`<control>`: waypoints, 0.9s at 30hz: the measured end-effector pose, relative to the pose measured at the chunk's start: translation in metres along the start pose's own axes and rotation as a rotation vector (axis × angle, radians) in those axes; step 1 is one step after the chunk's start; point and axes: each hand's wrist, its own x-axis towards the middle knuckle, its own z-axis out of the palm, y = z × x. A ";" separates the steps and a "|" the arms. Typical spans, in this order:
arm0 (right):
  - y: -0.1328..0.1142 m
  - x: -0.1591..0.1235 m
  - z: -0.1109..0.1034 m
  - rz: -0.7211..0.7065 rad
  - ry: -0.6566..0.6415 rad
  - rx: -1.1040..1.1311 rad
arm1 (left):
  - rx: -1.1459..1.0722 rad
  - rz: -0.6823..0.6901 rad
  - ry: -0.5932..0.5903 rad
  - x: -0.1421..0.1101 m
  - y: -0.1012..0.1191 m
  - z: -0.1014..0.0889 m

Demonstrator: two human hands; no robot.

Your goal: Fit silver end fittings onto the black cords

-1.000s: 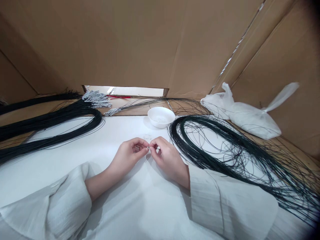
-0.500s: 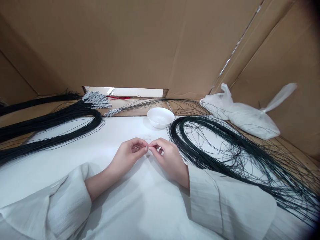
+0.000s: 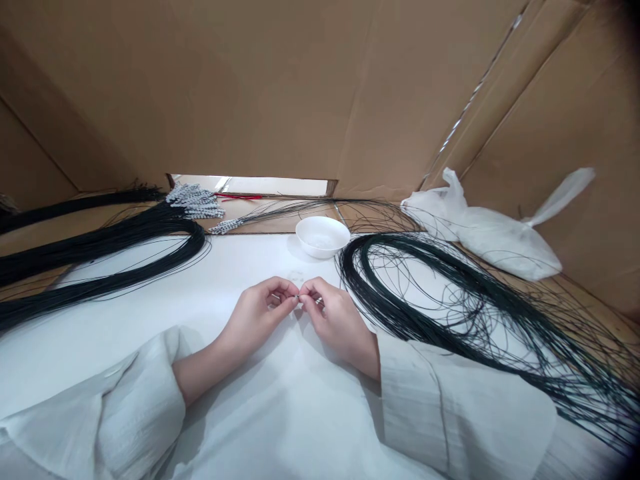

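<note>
My left hand and my right hand meet fingertip to fingertip over the white tabletop. Each is closed in a pinch between thumb and forefinger. A tiny dark bit shows where the tips touch, too small to name. Just beyond my fingers a few small clear pieces lie on the white surface. Behind them stands a white bowl, whose contents are hard to make out. To the right of my right hand rests a looped bundle of dark green cord.
Black cord bundles lie at left, beside a cluster of black-and-white wrapped ends. A smaller wrapped bunch and a red strip are near the slot. White plastic bags sit at right. A cardboard wall encloses the back.
Both hands stay together in nearly the same place, with only slight shifts of the pinching fingers. The other things have not moved beyond a small camera sway.
</note>
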 end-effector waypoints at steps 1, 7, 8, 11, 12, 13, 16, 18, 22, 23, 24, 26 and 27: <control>0.000 0.000 0.000 0.000 -0.011 -0.009 | 0.020 0.012 0.001 0.000 0.000 0.000; 0.002 0.001 0.000 -0.005 0.025 0.047 | 0.059 0.002 0.052 0.000 0.001 0.000; 0.002 0.002 0.000 -0.004 0.021 0.050 | 0.066 -0.001 0.058 0.000 0.000 -0.001; 0.002 0.002 0.000 -0.008 -0.003 0.048 | 0.092 0.021 0.047 0.000 -0.001 -0.001; 0.002 0.001 0.000 -0.009 -0.004 0.049 | 0.109 0.038 0.043 0.000 -0.001 -0.001; 0.001 0.001 0.000 -0.007 -0.003 0.053 | 0.130 0.056 0.044 0.000 -0.001 -0.001; 0.002 0.002 0.001 0.025 0.001 0.084 | 0.209 0.104 0.074 -0.001 -0.001 -0.002; 0.004 0.003 0.001 0.070 0.007 0.142 | 0.255 0.124 0.092 -0.001 -0.001 -0.002; 0.009 0.006 0.003 0.137 -0.008 0.272 | 0.278 0.127 0.117 -0.002 -0.001 -0.002; 0.010 0.007 0.003 0.143 -0.019 0.299 | 0.273 0.114 0.122 -0.002 0.000 -0.002; 0.010 0.007 0.004 0.148 -0.033 0.325 | 0.265 0.100 0.124 -0.002 0.000 -0.002; 0.010 0.008 0.004 0.160 -0.057 0.375 | 0.248 0.078 0.119 -0.002 0.000 -0.002; 0.009 0.008 0.004 0.166 -0.068 0.394 | 0.236 0.071 0.113 -0.002 0.001 -0.002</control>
